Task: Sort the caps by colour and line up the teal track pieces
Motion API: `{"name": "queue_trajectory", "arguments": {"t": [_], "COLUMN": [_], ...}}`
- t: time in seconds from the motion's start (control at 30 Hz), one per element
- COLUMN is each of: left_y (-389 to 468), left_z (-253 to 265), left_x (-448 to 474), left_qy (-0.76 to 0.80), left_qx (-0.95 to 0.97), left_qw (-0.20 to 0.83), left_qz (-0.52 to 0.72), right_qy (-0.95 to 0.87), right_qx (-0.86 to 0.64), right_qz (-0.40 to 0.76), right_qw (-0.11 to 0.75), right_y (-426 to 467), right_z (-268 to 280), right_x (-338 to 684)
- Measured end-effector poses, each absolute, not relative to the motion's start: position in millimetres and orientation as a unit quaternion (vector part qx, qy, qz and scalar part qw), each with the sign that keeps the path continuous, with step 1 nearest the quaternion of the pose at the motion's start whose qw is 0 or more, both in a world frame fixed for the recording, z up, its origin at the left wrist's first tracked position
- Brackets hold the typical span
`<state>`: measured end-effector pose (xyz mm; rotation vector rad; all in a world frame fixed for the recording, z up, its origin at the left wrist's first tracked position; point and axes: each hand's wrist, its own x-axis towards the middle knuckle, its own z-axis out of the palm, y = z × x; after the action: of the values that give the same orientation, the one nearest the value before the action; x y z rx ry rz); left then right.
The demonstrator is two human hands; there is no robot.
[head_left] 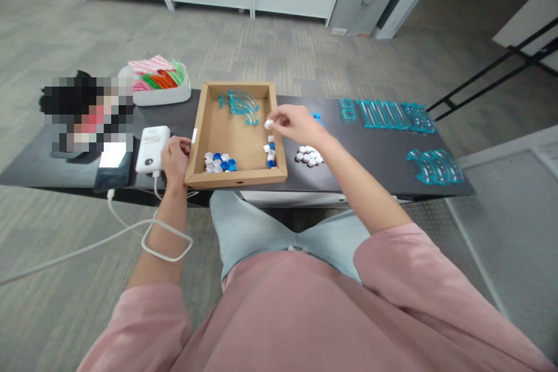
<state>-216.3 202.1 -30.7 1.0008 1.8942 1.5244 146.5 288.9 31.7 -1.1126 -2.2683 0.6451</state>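
My right hand (296, 125) pinches a white hexagonal piece (269, 124) between thumb and fingertips, just inside the right wall of a shallow cardboard box (238, 178). Below it, along that wall, lie several white and blue pieces (271, 157). Another cluster of white and blue hexagonal pieces (220, 163) fills the near left corner. Clear teal-edged plastic parts (239, 106) rest at the box's far end. My left hand (175, 158) is curled with its fingers against the box's left wall, holding it. Loose white hexagonal pieces (308, 156) lie on the dark table beneath my right forearm.
Left of the box are a white power bank (152, 150) with cables, a phone (114, 163) and a white basket (163, 96) of colourful sticks. Teal-edged plastic tracks (383, 114) and curved pieces (436, 167) lie at the table's right. A white cable (168, 257) loops over my left forearm.
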Motion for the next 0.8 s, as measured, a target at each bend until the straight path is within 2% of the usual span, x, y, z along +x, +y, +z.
{"name": "queue_trajectory", "arguments": {"t": [0.1, 0.23, 0.43, 0.67, 0.8], "left_y": [203, 204, 202, 201, 202], "left_z": [-30, -25, -19, -19, -24], "left_x": [-216, -213, -209, -208, -211], "left_qy": [0.701, 0.704, 0.713, 0.717, 0.707], "left_qx": [0.368, 0.357, 0.345, 0.347, 0.351], "left_qw": [0.250, 0.246, 0.239, 0.234, 0.245], "left_qz": [0.558, 0.561, 0.561, 0.558, 0.563], "right_qy": [-0.767, -0.694, -0.663, -0.665, -0.632], "right_qx": [-0.523, -0.618, -0.629, -0.620, -0.626], "right_qz": [0.224, 0.242, 0.243, 0.231, 0.216], "right_qw": [0.298, 0.279, 0.325, 0.347, 0.401], "right_y": [274, 257, 238, 233, 236], "right_z": [25, -7, -48, -55, -55], "right_x": [245, 318, 313, 311, 313]}}
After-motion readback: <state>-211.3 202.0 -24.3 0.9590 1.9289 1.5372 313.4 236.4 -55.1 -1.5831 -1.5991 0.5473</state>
